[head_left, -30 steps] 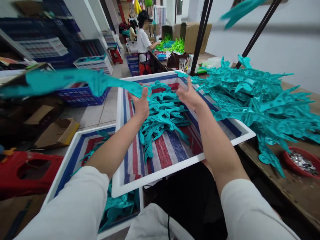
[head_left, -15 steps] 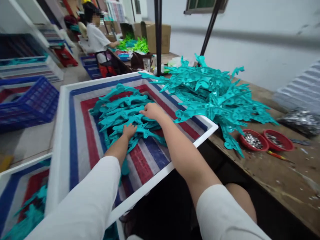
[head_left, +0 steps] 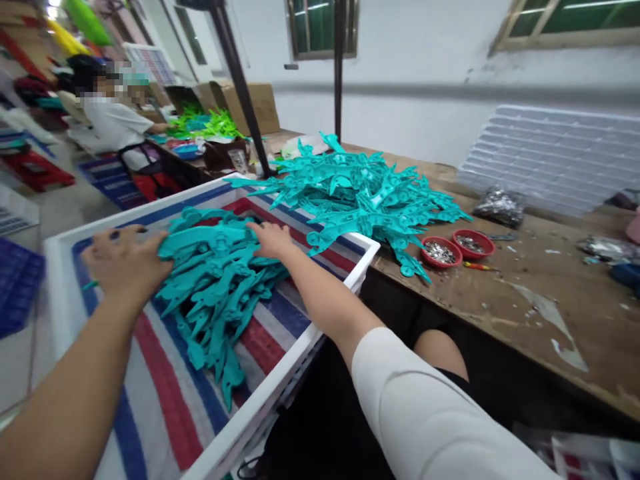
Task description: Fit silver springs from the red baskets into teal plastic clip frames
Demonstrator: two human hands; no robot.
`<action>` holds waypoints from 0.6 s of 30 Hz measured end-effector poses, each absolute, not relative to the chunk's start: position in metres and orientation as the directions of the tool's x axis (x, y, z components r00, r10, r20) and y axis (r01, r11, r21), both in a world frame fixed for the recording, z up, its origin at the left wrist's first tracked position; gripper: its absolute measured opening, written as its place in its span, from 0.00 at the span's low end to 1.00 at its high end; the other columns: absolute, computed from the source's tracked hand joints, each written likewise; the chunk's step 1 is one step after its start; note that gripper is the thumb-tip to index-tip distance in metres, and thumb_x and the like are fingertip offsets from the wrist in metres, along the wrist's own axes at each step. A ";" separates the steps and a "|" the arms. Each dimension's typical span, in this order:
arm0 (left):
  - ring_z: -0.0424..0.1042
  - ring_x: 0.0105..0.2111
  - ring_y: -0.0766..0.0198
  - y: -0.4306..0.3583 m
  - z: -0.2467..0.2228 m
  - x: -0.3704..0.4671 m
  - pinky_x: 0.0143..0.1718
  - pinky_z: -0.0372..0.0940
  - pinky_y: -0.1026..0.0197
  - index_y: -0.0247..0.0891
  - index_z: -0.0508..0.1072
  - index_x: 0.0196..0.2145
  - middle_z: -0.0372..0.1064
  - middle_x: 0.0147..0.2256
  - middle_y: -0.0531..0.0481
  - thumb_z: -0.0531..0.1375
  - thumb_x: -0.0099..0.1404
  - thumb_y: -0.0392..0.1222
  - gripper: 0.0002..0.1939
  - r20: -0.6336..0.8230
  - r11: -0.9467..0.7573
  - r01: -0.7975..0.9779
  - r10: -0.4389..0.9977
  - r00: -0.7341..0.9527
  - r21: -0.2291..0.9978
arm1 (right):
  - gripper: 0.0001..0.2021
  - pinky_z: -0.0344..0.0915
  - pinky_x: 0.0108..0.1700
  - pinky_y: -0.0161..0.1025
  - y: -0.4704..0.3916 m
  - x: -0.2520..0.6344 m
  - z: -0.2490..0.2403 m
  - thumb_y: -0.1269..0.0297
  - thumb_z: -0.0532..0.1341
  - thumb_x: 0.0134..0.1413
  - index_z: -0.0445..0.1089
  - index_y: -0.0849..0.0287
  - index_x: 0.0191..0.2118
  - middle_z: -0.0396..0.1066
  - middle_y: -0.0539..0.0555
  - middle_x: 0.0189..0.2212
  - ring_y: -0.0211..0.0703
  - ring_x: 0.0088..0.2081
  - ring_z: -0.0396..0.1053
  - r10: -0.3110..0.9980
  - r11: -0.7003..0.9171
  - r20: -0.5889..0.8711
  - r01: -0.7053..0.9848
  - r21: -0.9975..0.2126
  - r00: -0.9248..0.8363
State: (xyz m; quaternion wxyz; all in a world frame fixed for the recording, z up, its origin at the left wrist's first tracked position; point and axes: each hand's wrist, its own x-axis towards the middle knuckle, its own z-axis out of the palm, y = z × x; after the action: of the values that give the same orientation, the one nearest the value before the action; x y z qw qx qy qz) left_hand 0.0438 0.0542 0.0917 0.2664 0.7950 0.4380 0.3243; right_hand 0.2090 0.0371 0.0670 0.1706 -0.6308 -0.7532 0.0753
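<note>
In the head view, a heap of teal moulded plastic parts [head_left: 215, 283], long with pointed, curved ends, lies in a white-rimmed tray [head_left: 300, 347] with a red, white and blue striped lining. My left hand [head_left: 127, 260] is over the tray's left side, fingers spread, its thumb side against the left end of the uppermost teal part [head_left: 205, 240]. My right hand [head_left: 273, 240] rests at that part's right end, its fingers bent against it; the fingertips are partly hidden, so whether they grip is unclear.
A larger teal pile [head_left: 360, 193] covers the workbench [head_left: 540, 300] beyond the tray and overhangs its rim. Two red bowls [head_left: 440, 253] of small metal pieces, an orange-handled tool [head_left: 480, 267] and a bag [head_left: 500, 207] lie rightward. A co-worker [head_left: 117, 120] sits at far left.
My view has swung right. My left hand has lifted off the middle of the heap and moved left with fingers spread. The teal parts lie in a different, denser heap nearer me.
</note>
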 end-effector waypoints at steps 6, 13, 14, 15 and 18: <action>0.38 0.89 0.22 0.027 0.088 -0.062 0.87 0.54 0.18 0.52 0.56 0.87 0.56 0.86 0.35 0.80 0.66 0.65 0.63 0.344 -0.301 0.353 0.937 -0.064 0.886 | 0.29 0.74 0.73 0.64 0.040 0.219 0.072 0.60 0.69 0.75 0.75 0.56 0.76 0.80 0.66 0.71 0.70 0.72 0.77 0.983 0.155 0.146 0.927 -0.341 -0.111; 0.61 0.84 0.29 0.026 0.040 -0.026 0.80 0.67 0.23 0.41 0.72 0.75 0.70 0.78 0.30 0.75 0.75 0.50 0.37 0.075 -0.054 0.144 0.987 -0.143 0.988 | 0.26 0.75 0.71 0.55 0.046 0.178 0.056 0.52 0.69 0.77 0.79 0.64 0.70 0.84 0.68 0.64 0.64 0.66 0.81 0.983 0.158 0.175 0.734 -0.660 -0.054; 0.72 0.78 0.29 0.024 0.033 -0.019 0.72 0.76 0.25 0.44 0.77 0.71 0.77 0.72 0.32 0.77 0.73 0.52 0.34 -0.027 0.023 0.077 0.998 0.049 0.997 | 0.24 0.76 0.71 0.54 0.046 0.170 0.052 0.51 0.66 0.80 0.80 0.64 0.67 0.85 0.67 0.61 0.62 0.64 0.82 0.982 0.175 0.180 0.659 -0.731 -0.061; 0.79 0.72 0.30 0.022 0.028 -0.015 0.66 0.81 0.28 0.47 0.78 0.69 0.81 0.67 0.35 0.81 0.69 0.54 0.35 -0.110 0.108 0.021 0.968 0.225 0.994 | 0.23 0.76 0.71 0.53 0.046 0.163 0.049 0.52 0.62 0.82 0.80 0.64 0.65 0.86 0.66 0.60 0.59 0.63 0.82 0.980 0.194 0.184 0.569 -0.799 -0.075; 0.88 0.57 0.38 0.018 0.022 -0.015 0.56 0.86 0.35 0.53 0.73 0.73 0.85 0.60 0.41 0.88 0.57 0.47 0.51 -0.182 0.267 -0.119 0.863 0.472 0.956 | 0.23 0.73 0.76 0.53 0.049 0.151 0.043 0.53 0.57 0.81 0.79 0.57 0.69 0.83 0.62 0.66 0.54 0.68 0.79 0.961 0.274 0.246 0.305 -0.912 -0.128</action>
State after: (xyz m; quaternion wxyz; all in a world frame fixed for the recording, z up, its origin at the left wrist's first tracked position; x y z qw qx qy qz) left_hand -0.0147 0.0183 0.0221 0.7013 0.4942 0.3761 0.3499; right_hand 0.1506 0.0485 0.0432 0.4522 -0.4813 -0.6576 0.3624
